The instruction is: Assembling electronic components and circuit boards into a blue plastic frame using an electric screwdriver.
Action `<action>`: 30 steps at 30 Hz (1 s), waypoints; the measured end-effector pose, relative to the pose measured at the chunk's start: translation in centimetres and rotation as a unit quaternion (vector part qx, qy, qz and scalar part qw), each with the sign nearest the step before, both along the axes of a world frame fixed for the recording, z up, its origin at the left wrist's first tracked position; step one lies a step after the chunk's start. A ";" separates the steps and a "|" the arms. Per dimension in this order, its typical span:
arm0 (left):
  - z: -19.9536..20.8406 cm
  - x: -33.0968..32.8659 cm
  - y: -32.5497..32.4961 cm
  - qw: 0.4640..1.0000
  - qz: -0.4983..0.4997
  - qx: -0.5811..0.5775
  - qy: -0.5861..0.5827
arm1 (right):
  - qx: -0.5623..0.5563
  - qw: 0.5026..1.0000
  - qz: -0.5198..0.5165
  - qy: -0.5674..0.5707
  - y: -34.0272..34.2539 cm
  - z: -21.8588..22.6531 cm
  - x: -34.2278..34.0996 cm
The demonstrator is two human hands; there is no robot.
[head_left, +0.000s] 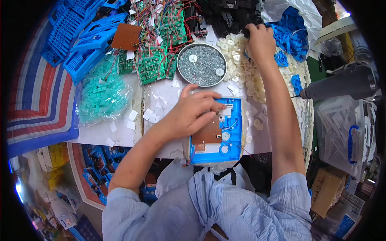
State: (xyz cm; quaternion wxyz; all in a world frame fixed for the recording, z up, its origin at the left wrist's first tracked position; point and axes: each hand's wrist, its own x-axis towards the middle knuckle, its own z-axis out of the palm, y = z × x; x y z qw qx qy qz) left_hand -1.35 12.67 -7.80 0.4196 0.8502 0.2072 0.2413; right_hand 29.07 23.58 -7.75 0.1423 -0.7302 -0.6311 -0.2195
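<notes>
In front of me lies a blue plastic housing point(238, 134), inner side up, with a brown circuit board point(207, 130), thin wires and a round white wheel point(226, 136) inside. My left hand point(193, 110) rests over its upper left part, thumb and fingers bent together above the board; what they pinch, if anything, is hidden. My right arm is stretched far forward. There my right hand point(261, 44) has its fingers curled at the edge of a heap of black plastic parts point(229, 18), with a dark piece at the fingertips.
A round tin of small screws point(201, 66) stands beyond the housing. Cream plastic wheels point(255, 86) spread to its right, green circuit boards point(152, 66) with wires to its left. Blue grilles point(82, 40) and a bag of turquoise parts point(105, 94) lie farther left. A grey electric screwdriver point(341, 82) juts in from the right.
</notes>
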 end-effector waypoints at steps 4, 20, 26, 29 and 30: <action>0.1 -0.4 0.5 0.999 -0.018 -0.031 -0.008 | 0.152 0.985 0.062 0.051 -1.3 2.0 -1.2; -0.3 -2.7 -0.7 0.999 -0.019 0.030 -0.008 | -0.026 0.665 0.152 0.731 -23.3 3.1 -5.3; 0.1 -3.1 -1.2 0.992 -0.003 0.120 0.031 | -0.067 0.662 0.144 0.732 -23.3 2.6 -6.9; -0.5 -2.6 -2.0 0.996 0.056 0.076 -0.004 | -0.077 0.669 0.134 0.727 -22.9 2.6 -7.0; -0.7 -2.6 -2.0 0.996 0.057 0.063 -0.020 | -0.076 0.668 0.130 0.729 -22.8 2.5 -7.0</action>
